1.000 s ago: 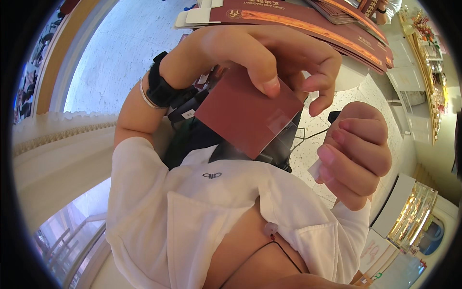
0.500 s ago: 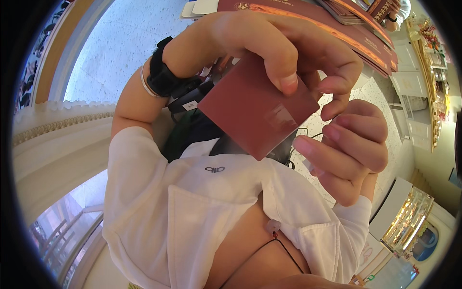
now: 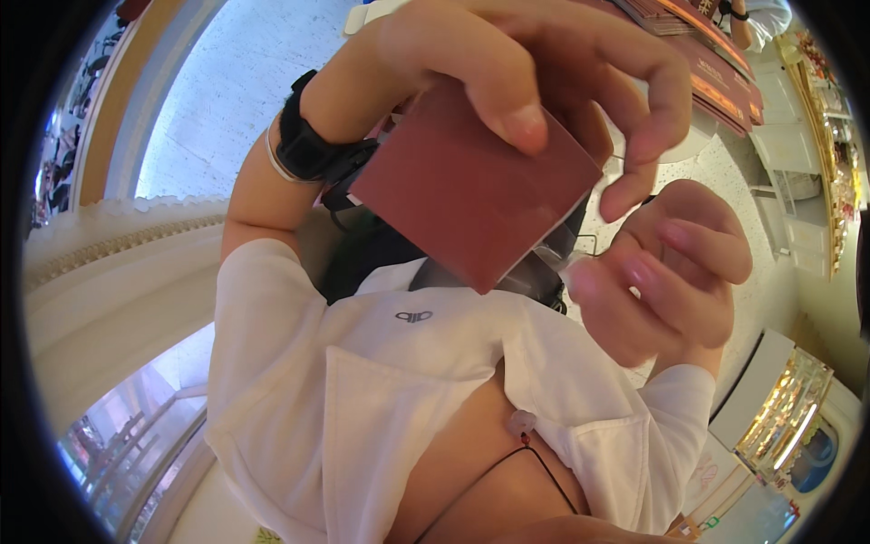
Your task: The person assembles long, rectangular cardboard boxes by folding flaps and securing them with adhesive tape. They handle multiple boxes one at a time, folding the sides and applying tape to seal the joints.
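Note:
A square, dark red package (image 3: 476, 186) is tilted cornerwise in front of my chest. My left hand (image 3: 517, 86) grips it from above, thumb flat on the near face and the other fingers curled behind and past its right edge. From the package's lower right edge, a strip of clear film (image 3: 549, 257) reaches toward my right hand (image 3: 666, 276). Thumb and index finger of that hand are pinched on the film's end, slightly blurred, while its other fingers are curled. How the film meets the package's far side is hidden.
Several flat red printed cartons (image 3: 716, 77) are piled at the upper right, with another person's hand (image 3: 741, 32) behind them. A cream ledge (image 3: 118, 272) runs along my left. White cabinets (image 3: 788, 172) stand at the right, over a speckled floor (image 3: 739, 218).
The clear film, earlier lying on the package's face near the lower right edge, now sticks out past that edge to my right fingers. Both hands and the package have shifted slightly.

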`<action>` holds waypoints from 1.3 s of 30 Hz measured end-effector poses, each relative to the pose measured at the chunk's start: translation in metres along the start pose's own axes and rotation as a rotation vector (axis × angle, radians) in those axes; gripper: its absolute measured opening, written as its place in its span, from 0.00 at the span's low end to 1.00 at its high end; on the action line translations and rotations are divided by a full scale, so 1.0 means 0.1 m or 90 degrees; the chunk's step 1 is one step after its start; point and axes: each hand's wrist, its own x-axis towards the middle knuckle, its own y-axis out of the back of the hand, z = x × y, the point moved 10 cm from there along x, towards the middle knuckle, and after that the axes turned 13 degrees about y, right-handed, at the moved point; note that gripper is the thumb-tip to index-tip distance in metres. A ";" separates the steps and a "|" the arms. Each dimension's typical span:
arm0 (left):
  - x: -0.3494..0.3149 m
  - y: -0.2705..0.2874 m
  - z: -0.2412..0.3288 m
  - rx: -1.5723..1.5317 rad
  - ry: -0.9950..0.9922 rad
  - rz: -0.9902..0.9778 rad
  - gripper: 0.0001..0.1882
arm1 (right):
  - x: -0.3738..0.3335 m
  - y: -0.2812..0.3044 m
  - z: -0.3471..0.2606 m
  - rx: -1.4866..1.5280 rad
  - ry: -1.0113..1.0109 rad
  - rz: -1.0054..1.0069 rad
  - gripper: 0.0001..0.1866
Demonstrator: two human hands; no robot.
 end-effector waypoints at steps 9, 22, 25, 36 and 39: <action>-0.14 0.02 0.08 0.072 -0.043 0.071 0.25 | -0.01 0.16 -0.07 -0.081 0.072 0.120 0.14; -0.19 -0.04 0.05 0.090 -0.053 0.090 0.23 | -0.05 0.12 0.01 -0.107 -0.023 0.222 0.15; -0.19 -0.07 0.07 0.093 -0.052 0.090 0.22 | -0.05 0.13 0.00 -0.130 -0.021 0.226 0.15; -0.12 -0.04 0.05 0.090 -0.058 0.075 0.21 | -0.05 0.35 -0.25 -0.135 0.238 0.152 0.16; -0.17 -0.11 0.12 0.103 -0.055 0.099 0.21 | 0.05 0.40 -0.18 -0.059 0.108 0.187 0.16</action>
